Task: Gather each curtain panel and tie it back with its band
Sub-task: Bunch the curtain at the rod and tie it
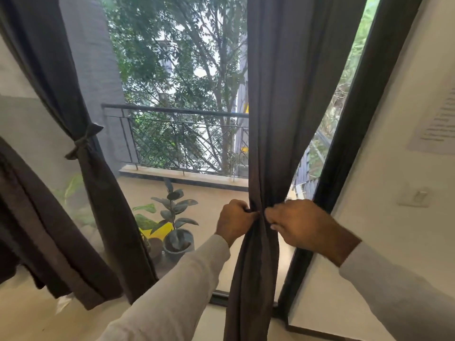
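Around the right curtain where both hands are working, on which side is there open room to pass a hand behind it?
Left of the right curtain is open glass as far as the tied left curtain. On its right only a narrow gap remains before the dark door frame. At the gather it is crowded: left hand and right hand pinch there.

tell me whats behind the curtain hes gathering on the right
Behind the right curtain panel lie the window glass, part of the balcony railing and trees. Whatever is directly behind the fabric is hidden.

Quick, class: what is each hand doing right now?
Left hand: grips the gathered curtain panel.
Right hand: pinches the same panel at the gather.
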The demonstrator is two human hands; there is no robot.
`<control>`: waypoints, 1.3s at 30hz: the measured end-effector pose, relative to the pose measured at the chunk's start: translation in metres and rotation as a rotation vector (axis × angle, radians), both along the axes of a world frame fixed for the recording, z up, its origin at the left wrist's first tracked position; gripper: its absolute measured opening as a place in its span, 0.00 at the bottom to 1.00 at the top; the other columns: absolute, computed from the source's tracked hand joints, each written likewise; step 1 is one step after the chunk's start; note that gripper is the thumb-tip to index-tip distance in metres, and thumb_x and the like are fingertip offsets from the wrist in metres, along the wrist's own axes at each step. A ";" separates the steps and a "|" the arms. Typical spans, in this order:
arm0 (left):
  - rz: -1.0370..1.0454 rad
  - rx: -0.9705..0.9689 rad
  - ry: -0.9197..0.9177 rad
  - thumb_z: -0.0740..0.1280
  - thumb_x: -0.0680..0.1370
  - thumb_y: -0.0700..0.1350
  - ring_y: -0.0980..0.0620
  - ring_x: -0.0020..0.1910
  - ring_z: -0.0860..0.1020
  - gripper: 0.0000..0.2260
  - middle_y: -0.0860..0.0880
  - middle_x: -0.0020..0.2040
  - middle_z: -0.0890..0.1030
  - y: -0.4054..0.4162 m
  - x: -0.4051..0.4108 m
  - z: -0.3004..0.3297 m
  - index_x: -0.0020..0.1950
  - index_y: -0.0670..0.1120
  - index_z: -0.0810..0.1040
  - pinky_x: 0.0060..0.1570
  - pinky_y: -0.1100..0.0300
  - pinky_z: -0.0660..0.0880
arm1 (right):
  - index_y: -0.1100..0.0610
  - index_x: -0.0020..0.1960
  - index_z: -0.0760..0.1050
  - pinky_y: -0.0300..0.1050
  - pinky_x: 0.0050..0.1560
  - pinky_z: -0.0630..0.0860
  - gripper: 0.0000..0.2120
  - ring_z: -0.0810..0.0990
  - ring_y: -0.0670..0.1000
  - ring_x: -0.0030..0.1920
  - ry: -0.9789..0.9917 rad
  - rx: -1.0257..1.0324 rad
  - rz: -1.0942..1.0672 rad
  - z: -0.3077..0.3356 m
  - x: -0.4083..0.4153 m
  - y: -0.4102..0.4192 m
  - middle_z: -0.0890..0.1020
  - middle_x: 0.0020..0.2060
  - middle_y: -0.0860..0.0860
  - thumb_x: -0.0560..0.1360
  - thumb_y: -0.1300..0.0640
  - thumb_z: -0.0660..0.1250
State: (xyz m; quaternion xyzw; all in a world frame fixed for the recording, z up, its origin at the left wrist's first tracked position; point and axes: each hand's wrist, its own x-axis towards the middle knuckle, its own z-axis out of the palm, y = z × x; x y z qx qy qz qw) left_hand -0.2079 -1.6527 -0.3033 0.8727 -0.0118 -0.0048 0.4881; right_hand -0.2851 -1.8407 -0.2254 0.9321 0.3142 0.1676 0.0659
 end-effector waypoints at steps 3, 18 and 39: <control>-0.014 -0.020 0.022 0.75 0.72 0.51 0.47 0.41 0.81 0.11 0.48 0.39 0.82 -0.001 -0.006 0.001 0.41 0.44 0.83 0.38 0.58 0.76 | 0.49 0.49 0.82 0.49 0.40 0.82 0.06 0.81 0.53 0.40 -0.019 -0.206 0.240 0.015 0.004 0.019 0.83 0.41 0.47 0.72 0.57 0.74; -0.045 -0.988 0.435 0.60 0.90 0.47 0.50 0.38 0.84 0.14 0.44 0.44 0.84 0.035 -0.041 0.000 0.65 0.38 0.79 0.39 0.61 0.76 | 0.44 0.52 0.73 0.49 0.47 0.76 0.06 0.84 0.57 0.51 0.144 -0.206 -0.031 0.070 0.071 0.062 0.85 0.49 0.50 0.80 0.45 0.68; -0.289 -1.349 0.209 0.72 0.80 0.47 0.53 0.43 0.84 0.06 0.47 0.46 0.86 0.019 -0.048 0.038 0.50 0.47 0.88 0.44 0.58 0.75 | 0.56 0.42 0.87 0.42 0.31 0.67 0.10 0.69 0.46 0.28 0.520 0.682 -0.041 0.075 0.078 0.062 0.78 0.26 0.55 0.73 0.49 0.81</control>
